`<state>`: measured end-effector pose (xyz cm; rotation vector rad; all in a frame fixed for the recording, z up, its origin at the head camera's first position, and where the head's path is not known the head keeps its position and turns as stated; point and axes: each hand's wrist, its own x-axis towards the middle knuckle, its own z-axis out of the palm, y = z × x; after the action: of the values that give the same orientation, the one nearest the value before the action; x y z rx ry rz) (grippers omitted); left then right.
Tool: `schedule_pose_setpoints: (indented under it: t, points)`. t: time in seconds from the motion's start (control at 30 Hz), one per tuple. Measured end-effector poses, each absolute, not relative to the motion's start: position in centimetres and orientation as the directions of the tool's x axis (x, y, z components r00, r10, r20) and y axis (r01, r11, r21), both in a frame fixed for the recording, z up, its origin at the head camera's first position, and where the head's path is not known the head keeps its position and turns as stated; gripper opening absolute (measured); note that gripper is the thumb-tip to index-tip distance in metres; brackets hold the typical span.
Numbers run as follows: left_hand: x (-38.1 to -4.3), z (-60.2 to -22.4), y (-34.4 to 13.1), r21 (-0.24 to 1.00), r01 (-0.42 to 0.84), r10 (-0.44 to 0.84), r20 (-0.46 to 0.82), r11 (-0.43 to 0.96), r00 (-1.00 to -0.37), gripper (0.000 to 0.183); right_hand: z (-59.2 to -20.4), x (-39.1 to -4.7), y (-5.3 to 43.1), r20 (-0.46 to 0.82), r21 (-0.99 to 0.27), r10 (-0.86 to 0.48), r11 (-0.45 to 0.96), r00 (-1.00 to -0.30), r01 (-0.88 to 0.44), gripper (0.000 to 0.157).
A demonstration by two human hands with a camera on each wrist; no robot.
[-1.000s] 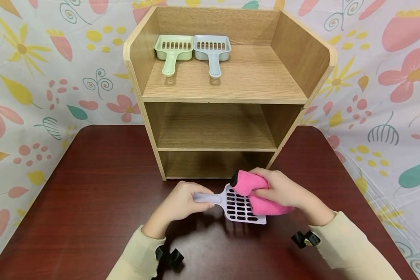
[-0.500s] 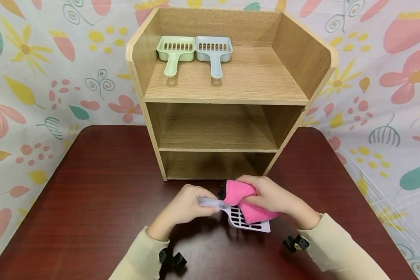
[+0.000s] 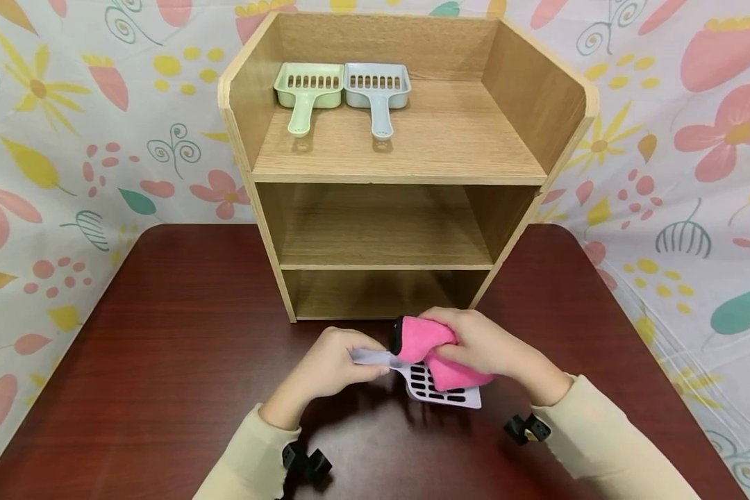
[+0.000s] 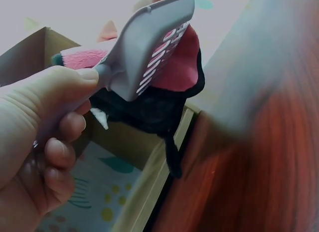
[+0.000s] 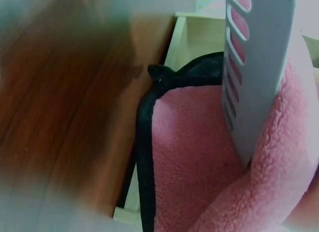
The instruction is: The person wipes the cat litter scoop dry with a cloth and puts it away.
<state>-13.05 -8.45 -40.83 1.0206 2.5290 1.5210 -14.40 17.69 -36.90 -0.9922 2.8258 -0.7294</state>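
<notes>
A pale lilac litter scoop (image 3: pixel 440 394) with a slotted head is held above the table in front of the shelf. My left hand (image 3: pixel 337 364) grips its handle, thumb on top and fingers curled beneath, as the left wrist view shows. In my right hand (image 3: pixel 484 344) is a bunched pink cloth (image 3: pixel 421 339) with black edging, pressed against the scoop's head near the handle. Part of the slotted face is hidden under the cloth. In the right wrist view the cloth (image 5: pixel 194 152) lies around the side of the scoop (image 5: pixel 259 72).
A wooden shelf unit (image 3: pixel 387 267) stands on the dark red table (image 3: pixel 181 333) just beyond my hands. On its top board a green scoop (image 3: pixel 309 87) and a blue scoop (image 3: pixel 378 87) lie side by side at the left. Patterned fabric (image 3: pixel 56 173) hangs behind.
The cloth in my right hand has moved left along the scoop toward its handle. The scoop's head has tilted and dipped slightly, while my left hand keeps its grip.
</notes>
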Motion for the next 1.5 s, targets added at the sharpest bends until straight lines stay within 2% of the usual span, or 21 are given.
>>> schedule_pose_setpoints:
  t: [0.37, 0.63, 0.83, 1.1, 1.27, 1.5]
  points:
    - [-13.5, -40.3, -9.4, 0.779, 0.508, 0.471, 0.315, 0.367, -0.824, 0.018, -36.2, -14.7, 19.7, 0.143, -0.522, -0.515, 0.686, -0.845, -0.507, 0.038]
    - [-13.4, -40.5, -9.5, 0.819, 0.460, 0.466, 0.278, 0.342, -0.840, 0.018, -36.3, -14.9, 18.4, 0.124, -0.491, -0.548, 0.691, -0.827, -0.531, 0.037]
    - [-13.3, -40.8, -8.9, 0.832, 0.461, 0.496, 0.273, 0.307, -0.824, 0.017, -36.2, -14.8, 16.8, 0.087, -0.484, -0.579, 0.687, -0.811, -0.542, 0.037]
    - [-13.2, -40.6, -9.0, 0.840, 0.454, 0.499, 0.268, 0.297, -0.824, 0.018, -36.1, -14.5, 16.3, 0.065, -0.516, -0.586, 0.673, -0.807, -0.530, 0.047]
    - [-13.2, -40.6, -9.0, 0.830, 0.476, 0.512, 0.286, 0.290, -0.810, 0.017, -35.9, -14.3, 16.2, 0.106, -0.436, -0.597, 0.691, -0.795, -0.577, 0.034]
    - [-13.3, -40.6, -9.1, 0.807, 0.507, 0.499, 0.319, 0.303, -0.806, 0.018, -36.2, -14.2, 17.4, 0.146, -0.367, -0.587, 0.715, -0.796, -0.595, 0.030]
